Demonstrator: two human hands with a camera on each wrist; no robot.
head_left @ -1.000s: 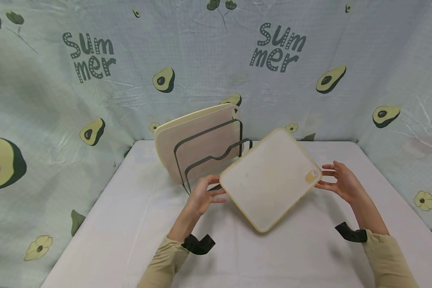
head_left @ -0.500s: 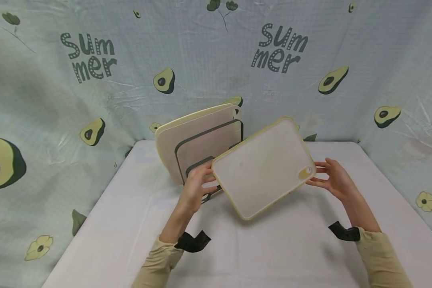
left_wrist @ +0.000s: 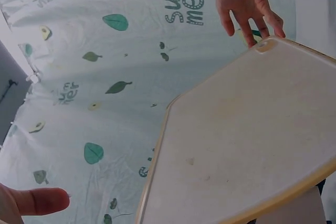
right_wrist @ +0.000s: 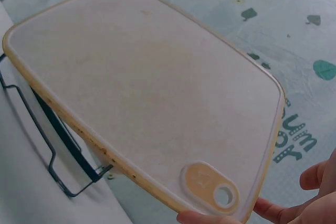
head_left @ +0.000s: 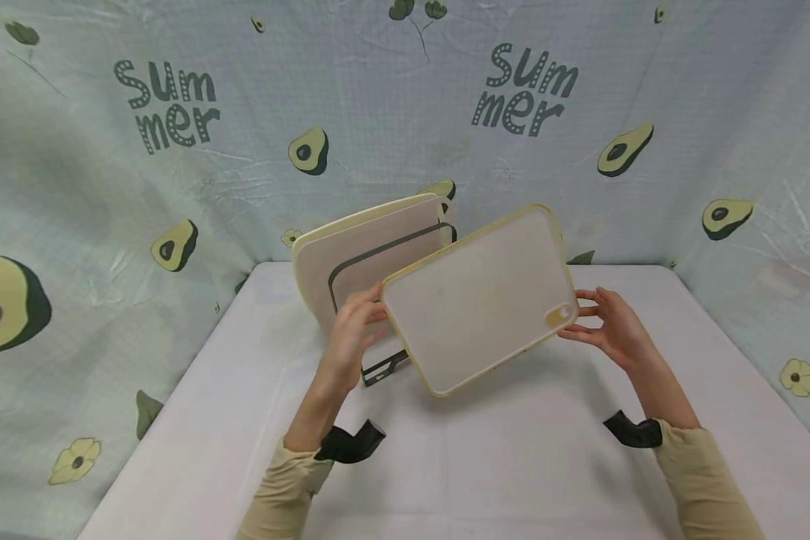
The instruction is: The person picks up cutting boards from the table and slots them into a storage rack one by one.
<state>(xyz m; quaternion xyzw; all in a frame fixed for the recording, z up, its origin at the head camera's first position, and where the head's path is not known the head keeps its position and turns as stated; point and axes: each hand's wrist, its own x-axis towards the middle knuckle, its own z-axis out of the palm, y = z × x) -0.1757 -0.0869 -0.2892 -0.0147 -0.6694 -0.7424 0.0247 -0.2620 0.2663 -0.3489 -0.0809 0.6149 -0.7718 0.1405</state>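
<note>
A pale cutting board (head_left: 479,300) with a yellow rim is held tilted above the table, between both hands. My left hand (head_left: 349,337) holds its left corner with the fingertips; in the left wrist view an outstretched digit (left_wrist: 44,201) stands apart from the board. My right hand (head_left: 614,330) grips the lower right corner, beside the yellow oval with a hanging hole (right_wrist: 210,187); part of the fingers is hidden behind the board. Behind the left hand stands a dark wire rack (head_left: 385,367) with upright cutting boards (head_left: 358,240) in it, partly covered by the held one.
A white cloth covers the table (head_left: 513,465). A fabric backdrop (head_left: 391,97) with avocado and lettering prints hangs along the back and both sides. Black straps (head_left: 351,444) are on both wrists.
Both hands have moved left and slightly up with the cutting board, which has turned closer to level and now covers more of the rack.
</note>
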